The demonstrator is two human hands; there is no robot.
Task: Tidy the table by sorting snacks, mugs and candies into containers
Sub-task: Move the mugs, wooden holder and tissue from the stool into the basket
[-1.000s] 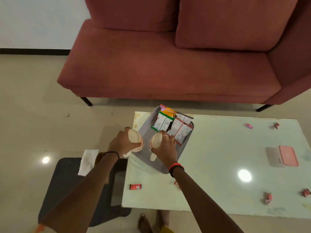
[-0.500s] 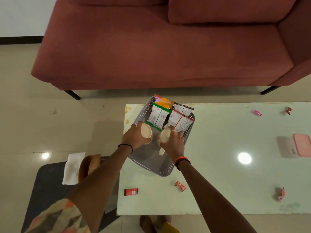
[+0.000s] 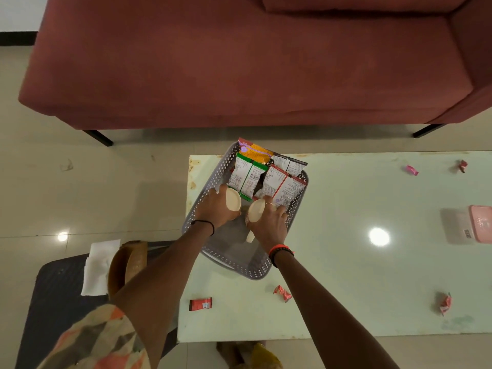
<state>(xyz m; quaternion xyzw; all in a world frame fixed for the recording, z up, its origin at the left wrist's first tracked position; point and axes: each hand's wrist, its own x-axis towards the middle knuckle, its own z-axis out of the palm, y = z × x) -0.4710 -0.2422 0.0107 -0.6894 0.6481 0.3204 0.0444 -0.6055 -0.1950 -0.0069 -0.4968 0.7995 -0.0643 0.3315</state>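
Stretching both bare arms forward and down into a grey perforated plastic basket (image 3: 213,177) at the far left corner of a pale green glossy glass table (image 3: 346,262)

Curling the left hand (image 3: 217,210), fingers wrapped close together, round a cream glossy round mug (image 3: 233,199), tipping its smooth round face up toward the camera

Clasping a second cream mug (image 3: 256,210) from above with the right hand (image 3: 270,226), fingers slightly spread over its far side, a thin ring on one, the curved handle poking out on the near side below the palm

Holding both mugs side by side inside the basket's middle, not showing whether either is touching the basket floor

Sharing the basket with flat foil snack packets packed upright in its far half: white green-edged packets (image 3: 247,177), white red-edged packets (image 3: 279,186), an orange crinkled bag (image 3: 255,151) and dark-topped white packets (image 3: 291,163) against the far rim

Bracketing between the two forearms a flat red rectangular candy (image 3: 200,304) and a crumpled red twist-wrapped candy (image 3: 282,293), both lying on the glass just near of the basket

Facing, well off to the right, a pink-lidded translucent rectangular box (image 3: 468,227) at the table's right edge, with a small pink wrapped candy (image 3: 412,170) lying beyond it toward the far side
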